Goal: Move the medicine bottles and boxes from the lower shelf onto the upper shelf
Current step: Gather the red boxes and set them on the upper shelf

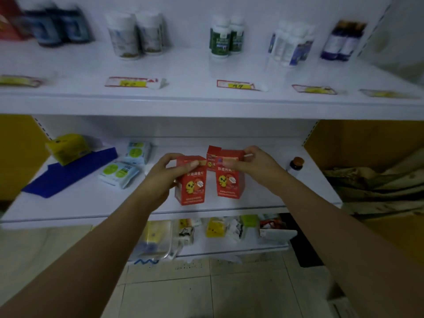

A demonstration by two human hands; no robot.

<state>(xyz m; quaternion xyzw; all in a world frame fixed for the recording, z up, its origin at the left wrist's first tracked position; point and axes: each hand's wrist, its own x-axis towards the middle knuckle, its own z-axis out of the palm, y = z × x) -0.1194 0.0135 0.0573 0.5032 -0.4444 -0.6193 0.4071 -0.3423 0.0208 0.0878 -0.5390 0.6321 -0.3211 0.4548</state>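
Left hand (160, 177) pinches the top of one red box (191, 190) and right hand (254, 165) grips the top of a second red box (230, 183), both near the middle of the lower shelf (91, 203); whether they rest on it or are just lifted I cannot tell. I judge this the pick-up step, with a third red box (212, 156) further back on that shelf and a small brown bottle (296, 165) toward its right end untouched. Next, both boxes must clear that shelf's front and rise to bare board on the upper shelf (195, 72) above it, in front of the green bottles (221, 41).
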